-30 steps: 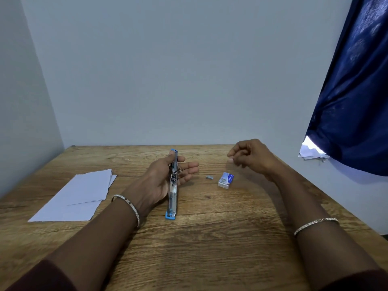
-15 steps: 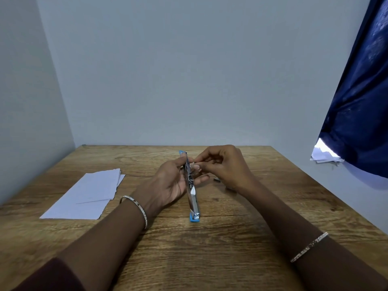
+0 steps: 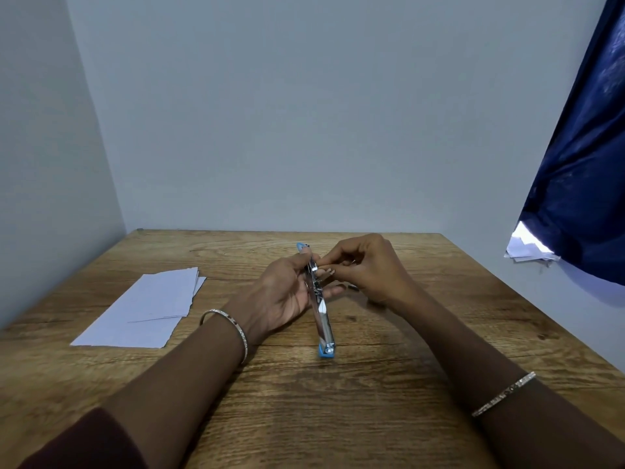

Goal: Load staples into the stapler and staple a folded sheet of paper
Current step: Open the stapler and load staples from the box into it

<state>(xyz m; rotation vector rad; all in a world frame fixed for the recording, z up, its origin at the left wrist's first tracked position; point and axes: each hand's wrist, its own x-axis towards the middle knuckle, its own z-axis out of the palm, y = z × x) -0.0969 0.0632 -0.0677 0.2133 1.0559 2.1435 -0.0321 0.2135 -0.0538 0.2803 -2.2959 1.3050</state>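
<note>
Your left hand (image 3: 280, 292) grips opened stapler (image 3: 323, 319) mid-length, near end on table (image 3: 338, 401). Your right hand (image 3: 372, 269): fingertips pinched against stapler; held item not discernible. Paper sheets (image 3: 145, 309) lie apart, left.

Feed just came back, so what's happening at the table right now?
A person's left hand holds the opened stapler, its blue end resting on the table. The right hand pinches at the stapler's upper part, apparently loading it; what it holds is too small to see. The paper lies untouched at left.
</note>
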